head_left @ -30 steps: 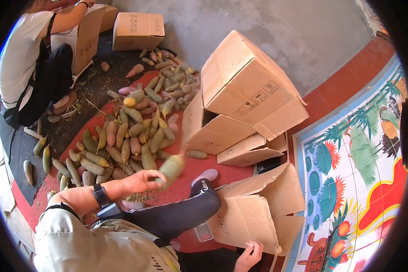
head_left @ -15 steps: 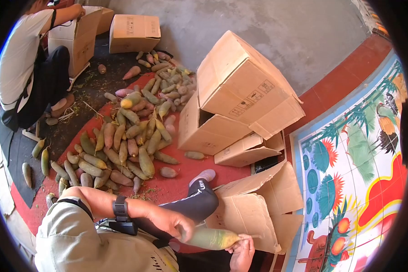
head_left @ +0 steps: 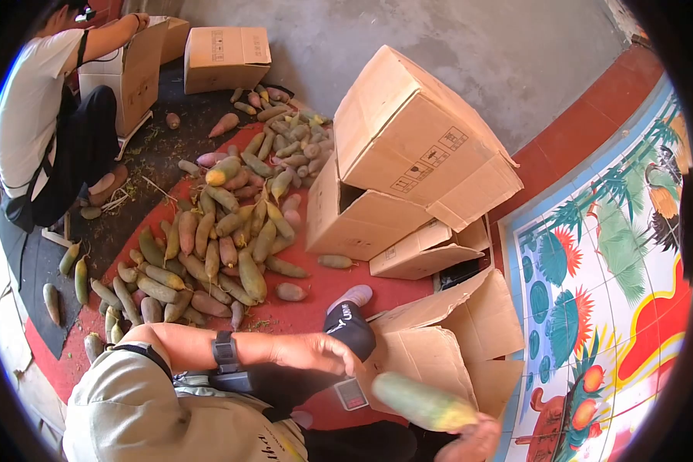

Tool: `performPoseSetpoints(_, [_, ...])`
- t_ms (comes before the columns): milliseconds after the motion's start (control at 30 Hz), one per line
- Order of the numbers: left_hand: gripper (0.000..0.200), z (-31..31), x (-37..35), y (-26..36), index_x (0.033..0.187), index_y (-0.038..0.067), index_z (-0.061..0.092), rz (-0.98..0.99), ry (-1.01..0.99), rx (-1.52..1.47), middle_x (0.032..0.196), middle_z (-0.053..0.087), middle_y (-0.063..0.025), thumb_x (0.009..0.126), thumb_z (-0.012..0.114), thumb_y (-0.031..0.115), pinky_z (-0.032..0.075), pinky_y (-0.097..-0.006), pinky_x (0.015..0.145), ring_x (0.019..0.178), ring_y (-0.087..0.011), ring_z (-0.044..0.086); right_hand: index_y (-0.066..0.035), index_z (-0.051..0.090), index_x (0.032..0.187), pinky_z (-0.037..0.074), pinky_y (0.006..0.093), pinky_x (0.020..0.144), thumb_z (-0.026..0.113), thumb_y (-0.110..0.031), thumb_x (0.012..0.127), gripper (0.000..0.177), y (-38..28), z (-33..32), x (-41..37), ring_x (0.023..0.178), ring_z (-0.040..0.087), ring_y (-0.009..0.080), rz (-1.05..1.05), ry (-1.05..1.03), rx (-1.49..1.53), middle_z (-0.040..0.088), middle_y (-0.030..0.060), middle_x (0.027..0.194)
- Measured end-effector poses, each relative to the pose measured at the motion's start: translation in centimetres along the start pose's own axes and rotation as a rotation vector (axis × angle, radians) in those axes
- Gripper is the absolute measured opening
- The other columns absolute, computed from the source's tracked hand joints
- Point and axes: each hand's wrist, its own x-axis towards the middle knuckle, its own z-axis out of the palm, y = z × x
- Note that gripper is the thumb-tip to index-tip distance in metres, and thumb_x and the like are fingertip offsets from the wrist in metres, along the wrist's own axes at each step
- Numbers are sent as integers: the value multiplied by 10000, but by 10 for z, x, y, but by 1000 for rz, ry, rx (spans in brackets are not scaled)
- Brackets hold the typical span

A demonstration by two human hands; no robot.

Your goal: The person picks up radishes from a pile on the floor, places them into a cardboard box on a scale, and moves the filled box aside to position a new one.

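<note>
My left hand (head_left: 316, 354), with a dark watch on the wrist, reaches over my leg, its fingers loosely apart and empty. At the lower right, my right hand (head_left: 473, 440) grips one end of a large green radish (head_left: 423, 402), both slightly blurred. The radish lies in front of an open cardboard box (head_left: 427, 358). Between my left hand and the radish, a small device with a red-tinted display (head_left: 351, 394) shows. To the left of the boxes, a big pile of green and reddish radishes (head_left: 208, 254) covers part of the red mat (head_left: 346, 308).
Stacked cardboard boxes (head_left: 408, 146) stand right of the pile, near a painted tile wall (head_left: 600, 308). A co-worker (head_left: 42, 123) crouches at the upper left with a hand on a tall box (head_left: 135, 85). Another box (head_left: 227, 58) sits behind the pile.
The radish has moved right in my right hand, toward the open box. My left hand has let go of it and opened. The small display has come into view.
</note>
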Motion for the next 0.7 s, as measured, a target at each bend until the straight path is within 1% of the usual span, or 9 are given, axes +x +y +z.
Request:
performPoseSetpoints(33, [124,-5,-1,0,985,22,593,36,35,-3,1155,558,-113,886,519,23,381,-313,963,1104,-182,493,53,576,884,446,309,585,373,-222,936,346,0,-5,8,654,559,218,-14,136,-56,588,113,744])
performPoseSetpoints(100, [127,-9,-8,7,978,20,605,51,149,-51,1142,568,-113,888,516,30,394,-309,949,1089,-176,503,45,560,851,432,344,583,370,-217,923,331,5,-26,26,658,542,271,431,290,131,573,150,724])
performPoseSetpoints(133, [135,-13,-12,11,968,15,614,-5,226,9,1124,579,-113,891,504,30,404,-300,933,1078,-173,511,45,560,851,432,344,583,370,-217,923,331,18,-33,34,658,542,271,433,288,129,573,150,724])
performPoseSetpoints(200, [133,-27,-22,-2,954,19,619,1,336,-31,1082,597,-94,884,508,38,421,-287,895,1030,-157,529,30,550,837,420,392,574,412,-196,895,271,48,-46,43,609,515,316,-45,459,-444,559,183,702])
performPoseSetpoints(267, [114,-30,-31,-3,918,33,627,-104,498,-274,951,629,-36,853,534,36,443,-254,823,882,-121,562,28,541,837,415,414,575,445,-213,877,262,58,-46,52,602,518,322,-16,472,-354,560,196,711])
performPoseSetpoints(300, [101,-39,-35,-11,903,26,624,-52,548,-103,900,629,-22,856,535,42,455,-249,793,845,-114,572,26,532,836,411,436,575,478,-229,859,262,61,-43,54,595,522,328,11,487,-262,561,209,720])
performPoseSetpoints(433, [93,-68,-54,-49,891,25,620,-58,697,21,890,630,-24,849,539,45,461,-248,781,862,-103,571,-16,563,720,423,437,557,559,-264,778,254,88,-9,47,574,546,320,-76,401,-373,574,184,658])
performPoseSetpoints(500, [90,-78,-64,-64,886,26,619,-80,745,14,887,631,-26,845,542,47,465,-249,774,859,-102,575,71,548,951,461,309,652,374,-164,955,292,127,7,43,656,560,209,-28,194,-137,567,152,911])
performPoseSetpoints(700, [93,-80,-83,-61,869,33,614,-231,901,37,854,640,-38,833,530,52,480,-238,644,782,-101,595,69,556,892,438,237,521,362,-151,944,298,153,43,45,563,539,130,58,-46,-121,577,113,858])
